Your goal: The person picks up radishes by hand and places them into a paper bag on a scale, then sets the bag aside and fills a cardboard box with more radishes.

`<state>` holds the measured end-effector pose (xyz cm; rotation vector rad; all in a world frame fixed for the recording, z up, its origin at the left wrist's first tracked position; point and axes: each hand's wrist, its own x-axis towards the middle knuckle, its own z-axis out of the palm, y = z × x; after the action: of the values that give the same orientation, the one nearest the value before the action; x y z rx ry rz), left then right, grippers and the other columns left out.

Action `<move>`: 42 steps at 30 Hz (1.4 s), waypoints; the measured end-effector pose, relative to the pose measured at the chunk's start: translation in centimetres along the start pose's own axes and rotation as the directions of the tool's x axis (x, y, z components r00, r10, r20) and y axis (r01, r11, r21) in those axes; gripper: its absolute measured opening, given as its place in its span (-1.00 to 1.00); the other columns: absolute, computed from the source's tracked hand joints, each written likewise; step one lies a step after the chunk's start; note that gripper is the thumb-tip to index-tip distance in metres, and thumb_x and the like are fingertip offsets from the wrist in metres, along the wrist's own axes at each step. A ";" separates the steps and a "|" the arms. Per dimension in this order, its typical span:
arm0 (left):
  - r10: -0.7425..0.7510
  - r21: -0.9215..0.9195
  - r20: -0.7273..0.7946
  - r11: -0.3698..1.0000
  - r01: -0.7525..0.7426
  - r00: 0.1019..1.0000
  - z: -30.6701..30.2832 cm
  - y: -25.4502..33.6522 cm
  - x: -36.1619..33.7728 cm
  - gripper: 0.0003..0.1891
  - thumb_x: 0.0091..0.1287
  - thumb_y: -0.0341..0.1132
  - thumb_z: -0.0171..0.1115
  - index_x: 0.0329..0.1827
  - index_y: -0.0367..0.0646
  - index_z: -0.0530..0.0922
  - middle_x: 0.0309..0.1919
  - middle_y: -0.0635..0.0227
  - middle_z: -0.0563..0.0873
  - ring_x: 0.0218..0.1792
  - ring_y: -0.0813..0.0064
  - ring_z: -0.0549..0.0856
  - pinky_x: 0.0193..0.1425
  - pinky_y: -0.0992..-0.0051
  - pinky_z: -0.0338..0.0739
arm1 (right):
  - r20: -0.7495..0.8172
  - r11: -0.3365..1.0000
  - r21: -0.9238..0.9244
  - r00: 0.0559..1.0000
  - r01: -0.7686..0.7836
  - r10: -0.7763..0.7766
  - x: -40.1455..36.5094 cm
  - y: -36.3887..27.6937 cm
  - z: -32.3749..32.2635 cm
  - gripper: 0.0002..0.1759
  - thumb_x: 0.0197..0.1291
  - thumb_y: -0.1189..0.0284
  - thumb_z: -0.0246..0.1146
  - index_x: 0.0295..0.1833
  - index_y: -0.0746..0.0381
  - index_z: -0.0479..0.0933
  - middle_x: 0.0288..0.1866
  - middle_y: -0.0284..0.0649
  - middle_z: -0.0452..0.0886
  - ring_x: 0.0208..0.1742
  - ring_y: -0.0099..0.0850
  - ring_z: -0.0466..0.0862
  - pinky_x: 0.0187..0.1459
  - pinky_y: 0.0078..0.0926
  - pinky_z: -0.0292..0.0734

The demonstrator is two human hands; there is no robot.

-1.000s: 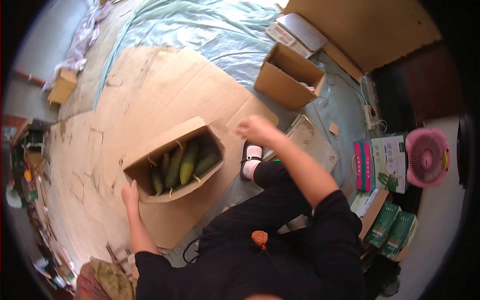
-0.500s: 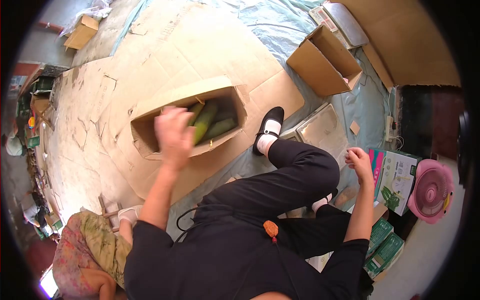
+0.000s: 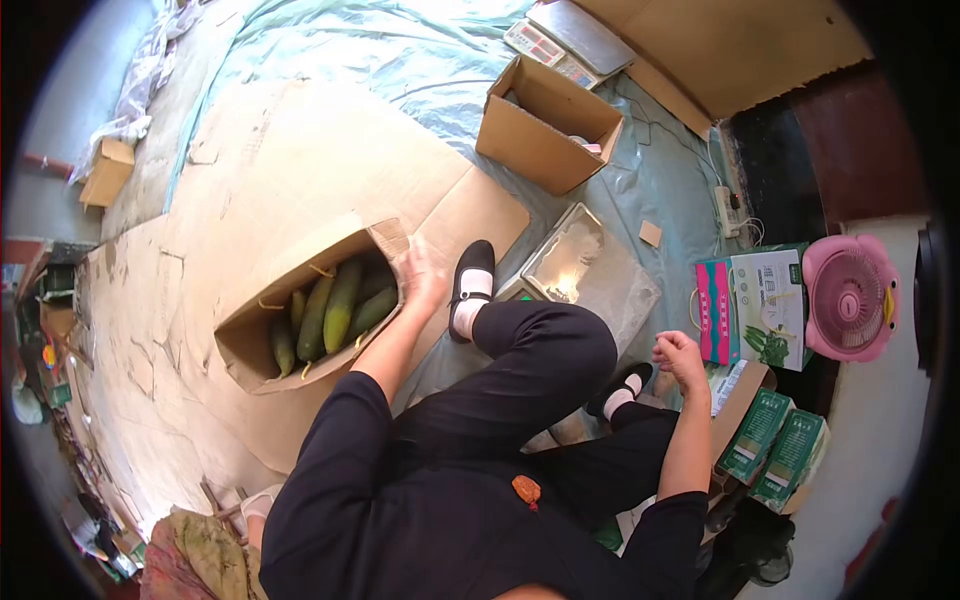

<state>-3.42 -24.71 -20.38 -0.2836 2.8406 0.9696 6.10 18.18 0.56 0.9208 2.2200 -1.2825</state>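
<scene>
An open cardboard box [image 3: 262, 354] on the flattened cardboard holds several long green cucumbers [image 3: 343, 300]. At its right end is my left hand [image 3: 423, 280], its fingers spread against or just beside the box wall; the exact contact is unclear. Nothing shows in that hand. My right hand [image 3: 680, 357] is raised over the floor near my right foot, left of the printed carton [image 3: 768, 310]. Its fingers are curled together, and whether they hold something small cannot be made out.
A second open box [image 3: 545, 130] stands beyond my feet, near a scale [image 3: 570, 45]. A metal-topped device [image 3: 590, 275] lies right of my shoe. A pink fan [image 3: 851, 298] and green cartons [image 3: 757, 436] are at right. Another person's patterned clothing [image 3: 205, 555] shows lower left.
My left hand has moved from over the box opening to its right end. The view has turned, and the box now appears lower left with more cucumbers visible. My right hand stays raised and curled.
</scene>
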 end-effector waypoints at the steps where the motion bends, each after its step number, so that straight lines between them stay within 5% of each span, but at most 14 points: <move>1: -0.156 -0.197 0.050 0.967 0.162 0.987 -0.8 -0.2 0.6 -0.05 0.02 -0.32 0.31 0.42 -0.25 -0.12 0.34 -0.19 0.03 0.35 -0.15 0.05 0.41 0.08 -0.05 | 0.028 0.997 -0.043 0.998 -0.062 0.063 -0.1 0.2 0.0 -0.78 0.17 0.34 0.18 -0.11 0.20 0.52 -0.36 -0.36 0.58 -0.41 -0.61 0.57 -0.45 -0.69 0.37; 3: -0.097 -0.109 -0.180 0.991 0.078 0.979 -0.5 0.6 0.2 -0.03 -0.01 -0.31 0.33 0.40 -0.32 -0.11 0.31 -0.24 0.07 0.32 -0.15 0.10 0.41 0.09 -0.04 | 0.020 0.997 -0.057 0.998 -0.051 0.052 0.0 0.1 0.1 -0.78 0.15 0.36 0.17 -0.12 0.21 0.51 -0.37 -0.35 0.57 -0.42 -0.61 0.56 -0.47 -0.68 0.37; 7: 0.000 0.016 -0.305 1.000 0.005 0.952 -0.2 -0.5 -0.2 -0.03 0.00 -0.30 0.34 0.37 -0.41 -0.11 0.29 -0.27 0.11 0.31 -0.17 0.10 0.42 0.11 -0.05 | 0.035 1.000 0.025 0.999 0.015 -0.016 0.1 -0.5 0.1 -0.76 0.14 0.37 0.17 -0.11 0.23 0.50 -0.37 -0.35 0.57 -0.42 -0.59 0.57 -0.46 -0.67 0.37; 9: -0.143 -0.118 -0.123 0.985 0.129 0.982 -0.5 -1.2 -0.4 -0.04 0.01 -0.29 0.33 0.35 -0.47 -0.11 0.29 -0.31 0.09 0.32 -0.20 0.07 0.43 0.13 -0.07 | 0.019 0.999 0.029 0.999 0.026 -0.027 0.0 -0.5 -0.4 -0.76 0.13 0.37 0.17 -0.11 0.24 0.50 -0.37 -0.35 0.57 -0.42 -0.58 0.57 -0.46 -0.67 0.37; 14: -0.025 -0.114 -0.055 0.993 0.019 0.998 -2.2 -2.1 -5.8 -0.06 0.04 -0.32 0.29 0.37 -0.44 -0.14 0.25 -0.37 0.14 0.29 -0.22 0.13 0.39 0.14 0.00 | 0.041 0.998 0.016 0.998 0.053 -0.054 0.1 0.0 -0.9 -0.76 0.11 0.40 0.18 -0.11 0.28 0.50 -0.37 -0.33 0.57 -0.44 -0.57 0.56 -0.44 -0.63 0.42; 16: -0.104 -0.099 0.139 0.988 0.118 0.985 -3.5 -3.0 -8.2 -0.05 0.05 -0.33 0.28 0.40 -0.33 -0.18 0.23 -0.38 0.16 0.26 -0.24 0.18 0.36 0.14 0.06 | 0.038 0.998 0.006 0.997 0.067 -0.067 0.0 0.1 -1.0 -0.76 0.11 0.42 0.18 -0.12 0.29 0.50 -0.38 -0.33 0.57 -0.45 -0.56 0.56 -0.43 -0.61 0.44; 18: -0.014 0.007 0.138 1.000 0.013 0.990 -4.5 -4.4 -11.3 -0.03 0.06 -0.34 0.27 0.43 -0.21 -0.22 0.18 -0.40 0.23 0.19 -0.27 0.28 0.29 0.10 0.18 | 0.037 0.996 -0.004 0.996 0.084 -0.084 0.0 0.5 -1.1 -0.77 0.10 0.43 0.19 -0.13 0.31 0.50 -0.39 -0.32 0.56 -0.46 -0.55 0.55 -0.42 -0.59 0.45; 22: -0.093 0.083 0.368 0.994 0.068 0.925 -7.7 -7.5 -17.5 -0.07 0.04 -0.36 0.27 0.43 -0.16 -0.13 -0.10 -0.34 0.50 -0.03 -0.26 0.48 0.05 0.03 0.36 | 0.045 0.993 -0.031 0.993 0.111 -0.110 0.3 1.2 -1.5 -0.77 0.09 0.44 0.20 -0.15 0.33 0.50 -0.41 -0.31 0.55 -0.48 -0.55 0.53 -0.41 -0.58 0.47; 23: 0.041 0.217 0.332 0.969 -0.119 0.942 -7.4 -10.8 -19.5 -0.07 0.03 -0.38 0.26 0.42 -0.19 -0.15 -0.28 -0.29 0.56 -0.17 -0.27 0.53 -0.07 0.02 0.41 | 0.052 0.992 -0.045 0.992 0.115 -0.113 0.4 1.5 -1.6 -0.78 0.09 0.44 0.19 -0.16 0.33 0.50 -0.42 -0.31 0.54 -0.48 -0.56 0.53 -0.42 -0.58 0.47; 24: 0.034 0.188 0.389 0.975 -0.116 0.920 -9.3 -9.8 -21.1 -0.08 0.05 -0.41 0.24 0.42 -0.18 -0.16 -0.17 -0.33 0.54 -0.09 -0.26 0.51 -0.05 0.05 0.42 | 0.047 0.993 -0.036 0.993 0.111 -0.109 0.6 1.9 -1.6 -0.78 0.09 0.44 0.19 -0.16 0.33 0.50 -0.42 -0.31 0.54 -0.48 -0.56 0.53 -0.42 -0.58 0.47; 25: -0.060 0.156 0.502 0.987 -0.023 0.863 -10.2 -11.1 -22.6 -0.09 0.08 -0.44 0.21 0.43 -0.12 -0.20 0.15 -0.33 0.33 0.13 -0.24 0.38 0.09 0.09 0.37 | 0.053 0.989 -0.036 0.989 0.141 -0.139 0.9 2.4 -1.6 -0.78 0.09 0.44 0.19 -0.16 0.33 0.49 -0.43 -0.31 0.54 -0.49 -0.56 0.53 -0.42 -0.58 0.47; 31: -0.108 0.097 0.523 0.993 0.067 0.845 -13.0 -17.9 -29.8 -0.15 0.11 -0.40 0.18 0.42 -0.14 -0.14 0.15 -0.27 0.35 0.13 -0.18 0.39 0.10 0.13 0.37 | 0.060 0.982 -0.063 0.983 0.176 -0.172 0.5 2.5 -1.7 -0.78 0.09 0.44 0.20 -0.16 0.33 0.49 -0.44 -0.32 0.53 -0.48 -0.56 0.52 -0.41 -0.59 0.46; 42: -0.191 0.000 0.595 0.971 0.238 0.781 -12.1 -17.0 -30.0 -0.28 0.19 -0.31 0.13 0.38 -0.18 -0.02 0.16 -0.15 0.38 0.14 -0.06 0.41 0.11 0.20 0.38 | 0.006 0.949 -0.153 0.961 0.276 -0.278 -1.3 2.4 -1.7 -0.73 0.02 0.40 0.24 -0.17 0.32 0.51 -0.53 -0.26 0.51 -0.49 -0.47 0.50 -0.41 -0.47 0.39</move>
<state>28.81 -41.32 -15.56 -0.2497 2.1504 0.9162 8.68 20.13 0.78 0.5785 2.4873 -1.2013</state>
